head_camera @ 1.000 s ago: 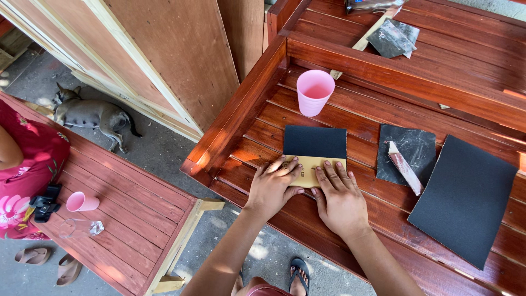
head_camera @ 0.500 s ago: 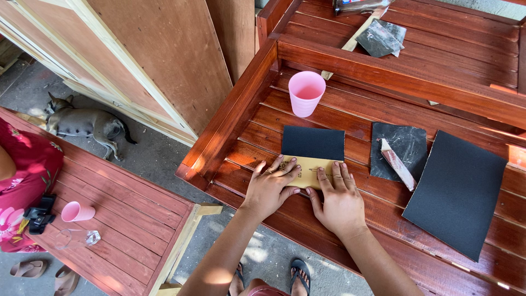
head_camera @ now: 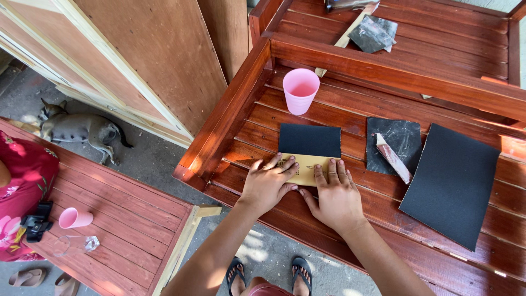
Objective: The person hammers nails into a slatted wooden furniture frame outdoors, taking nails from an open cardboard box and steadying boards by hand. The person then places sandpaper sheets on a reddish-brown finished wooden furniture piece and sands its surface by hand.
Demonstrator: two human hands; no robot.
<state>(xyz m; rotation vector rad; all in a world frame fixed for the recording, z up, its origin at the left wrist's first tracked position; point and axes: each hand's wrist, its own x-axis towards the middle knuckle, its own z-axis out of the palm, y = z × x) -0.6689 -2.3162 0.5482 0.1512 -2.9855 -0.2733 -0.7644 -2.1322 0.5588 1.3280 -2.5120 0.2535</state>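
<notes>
Your left hand and right hand press flat, fingers spread, on the folded dark sandpaper sheet's tan near flap, its fold running left-right just beyond your fingertips.

You stand over a red-stained slatted wooden frame in bright daylight. Plywood panels lean far left; below, grey concrete floor (a dog lies there) and another slatted panel.

Cup behind folded sandpaper on bench; bigger sheet to its right.
</notes>
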